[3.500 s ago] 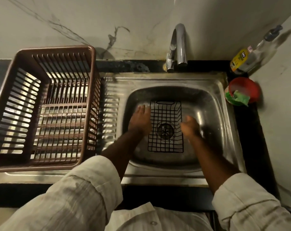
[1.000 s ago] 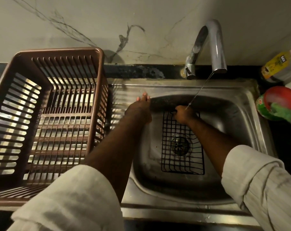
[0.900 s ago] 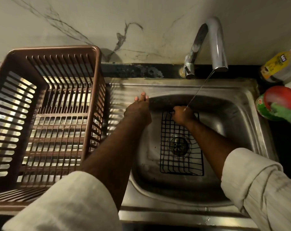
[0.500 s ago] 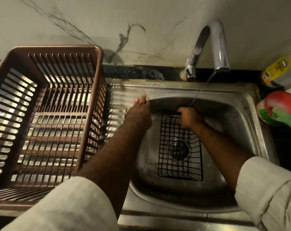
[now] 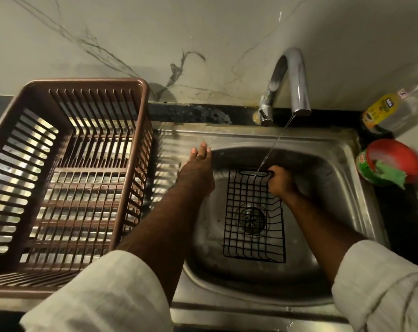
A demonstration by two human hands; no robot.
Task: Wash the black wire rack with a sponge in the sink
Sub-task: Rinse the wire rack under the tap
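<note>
The black wire rack (image 5: 253, 226) lies in the basin of the steel sink (image 5: 342, 178), over the drain. My right hand (image 5: 281, 182) grips the rack's far right corner by the top bar. A thin stream of water from the tap (image 5: 296, 85) falls onto that far edge beside my fingers. My left hand (image 5: 198, 171) rests flat with straight fingers on the sink's left rim. A green sponge (image 5: 389, 173) sits in a red bowl (image 5: 394, 156) on the counter to the right of the sink.
A large brown plastic dish basket (image 5: 66, 178) stands on the drainboard to the left. A bottle with a yellow label (image 5: 392, 109) lies at the back right by the wall. Marble wall runs behind the sink.
My right hand has shifted from the middle of the rack's far edge to its far right corner. Water keeps running. My left hand stays on the rim.
</note>
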